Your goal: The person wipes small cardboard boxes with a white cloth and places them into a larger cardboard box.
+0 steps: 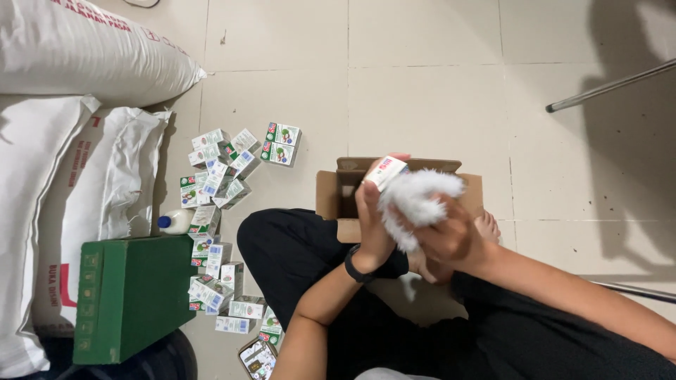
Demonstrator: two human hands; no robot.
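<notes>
My left hand (372,218) holds a small white carton (386,171) up over an open cardboard box (331,193) on the floor. My right hand (451,236) presses a fluffy white cloth (417,200) against the carton. A black band sits on my left wrist. I sit cross-legged in black clothes, with the box just past my knees.
Several small green-and-white cartons (218,176) lie scattered on the tiled floor to my left, down to my knee. A green box (130,295), a white bottle with a blue cap (174,222) and big white sacks (84,49) stand at the left. A metal leg (609,86) crosses top right.
</notes>
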